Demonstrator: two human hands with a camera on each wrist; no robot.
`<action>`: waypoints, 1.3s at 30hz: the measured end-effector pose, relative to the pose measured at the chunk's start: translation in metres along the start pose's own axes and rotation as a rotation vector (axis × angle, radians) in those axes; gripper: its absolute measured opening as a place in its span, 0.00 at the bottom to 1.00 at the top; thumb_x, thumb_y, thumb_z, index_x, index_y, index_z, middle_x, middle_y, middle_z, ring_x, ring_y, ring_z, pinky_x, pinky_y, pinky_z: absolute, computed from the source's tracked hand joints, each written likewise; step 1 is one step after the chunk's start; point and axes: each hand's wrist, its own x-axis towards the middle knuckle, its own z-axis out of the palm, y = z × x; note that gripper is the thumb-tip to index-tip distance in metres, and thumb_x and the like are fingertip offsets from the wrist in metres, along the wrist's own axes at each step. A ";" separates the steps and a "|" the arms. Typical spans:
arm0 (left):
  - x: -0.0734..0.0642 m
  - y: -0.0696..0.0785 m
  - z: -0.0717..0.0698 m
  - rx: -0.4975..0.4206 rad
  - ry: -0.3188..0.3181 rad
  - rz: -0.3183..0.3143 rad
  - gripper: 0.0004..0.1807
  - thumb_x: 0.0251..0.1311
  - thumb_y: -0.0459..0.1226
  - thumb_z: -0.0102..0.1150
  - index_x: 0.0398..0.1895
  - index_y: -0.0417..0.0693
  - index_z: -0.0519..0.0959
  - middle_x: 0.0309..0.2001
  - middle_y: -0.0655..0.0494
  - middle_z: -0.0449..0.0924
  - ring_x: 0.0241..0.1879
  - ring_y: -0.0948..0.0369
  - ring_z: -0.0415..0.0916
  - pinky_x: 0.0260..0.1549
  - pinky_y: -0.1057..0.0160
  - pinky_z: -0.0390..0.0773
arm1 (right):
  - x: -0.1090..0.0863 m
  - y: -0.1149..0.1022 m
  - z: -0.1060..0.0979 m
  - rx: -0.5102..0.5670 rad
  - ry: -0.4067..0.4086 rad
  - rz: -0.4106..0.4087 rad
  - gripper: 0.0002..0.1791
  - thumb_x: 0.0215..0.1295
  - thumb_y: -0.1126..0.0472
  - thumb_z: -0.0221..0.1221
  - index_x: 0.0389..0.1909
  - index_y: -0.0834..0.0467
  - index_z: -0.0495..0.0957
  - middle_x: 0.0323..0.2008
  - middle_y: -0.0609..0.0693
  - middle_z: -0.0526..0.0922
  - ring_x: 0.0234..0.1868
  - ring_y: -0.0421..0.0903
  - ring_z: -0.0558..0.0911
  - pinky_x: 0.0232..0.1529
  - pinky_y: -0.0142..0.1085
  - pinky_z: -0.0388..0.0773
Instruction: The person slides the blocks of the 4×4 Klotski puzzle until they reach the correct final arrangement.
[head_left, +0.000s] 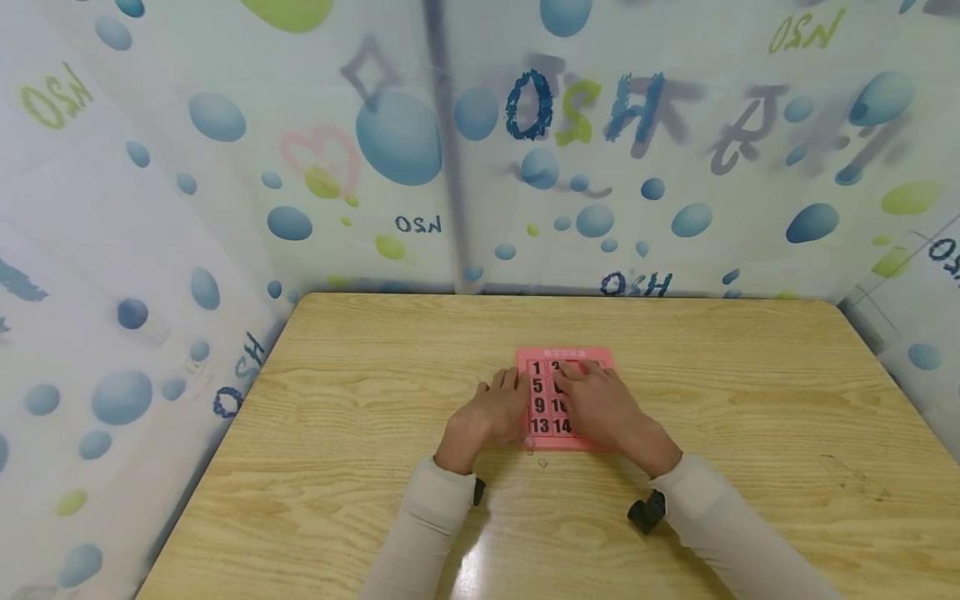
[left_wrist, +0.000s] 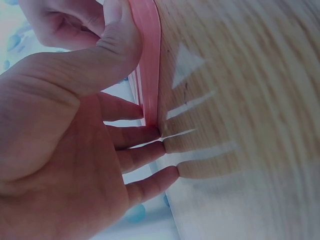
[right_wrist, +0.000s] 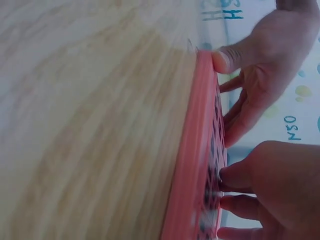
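A pink number sliding puzzle [head_left: 539, 444] with black numerals on its tiles lies flat on the wooden table. My left hand [head_left: 497, 410] is at the puzzle's left side. In the left wrist view its thumb [left_wrist: 122, 37] touches the pink frame [left_wrist: 150, 65] and its fairly straight fingers reach down beside it, some tips on the table. From the right side, my right hand [head_left: 602, 406] lies over the puzzle, covering the right columns. Its fingertips [right_wrist: 227, 202] touch the tiles in the right wrist view.
The wooden table [head_left: 360, 500] extends around the puzzle. Behind it and at the sides hang pale curtains [head_left: 480, 183] printed with blue and green drops. Dark wrist cameras [head_left: 647, 512] sit under the cuffs. A small curled mark or hair [head_left: 543, 463] is near the puzzle's front edge.
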 end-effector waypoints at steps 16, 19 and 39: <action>-0.001 0.002 0.000 -0.025 0.020 0.006 0.58 0.54 0.52 0.70 0.80 0.42 0.46 0.78 0.44 0.45 0.78 0.50 0.43 0.72 0.47 0.56 | -0.014 0.034 -0.004 0.019 0.012 0.039 0.25 0.72 0.55 0.55 0.67 0.57 0.73 0.67 0.56 0.73 0.67 0.63 0.70 0.61 0.63 0.68; -0.001 0.002 -0.001 -0.028 0.020 0.008 0.58 0.54 0.52 0.70 0.80 0.42 0.46 0.78 0.44 0.46 0.78 0.50 0.43 0.72 0.47 0.56 | -0.019 0.040 -0.006 0.014 0.011 0.046 0.25 0.72 0.55 0.56 0.67 0.58 0.74 0.67 0.57 0.73 0.67 0.64 0.70 0.61 0.63 0.68; -0.001 0.001 0.000 -0.035 0.016 -0.001 0.58 0.54 0.51 0.70 0.80 0.42 0.46 0.78 0.44 0.45 0.78 0.50 0.43 0.72 0.47 0.56 | -0.022 0.045 -0.005 -0.003 0.003 0.029 0.25 0.70 0.57 0.58 0.66 0.58 0.74 0.66 0.58 0.75 0.65 0.65 0.71 0.59 0.63 0.70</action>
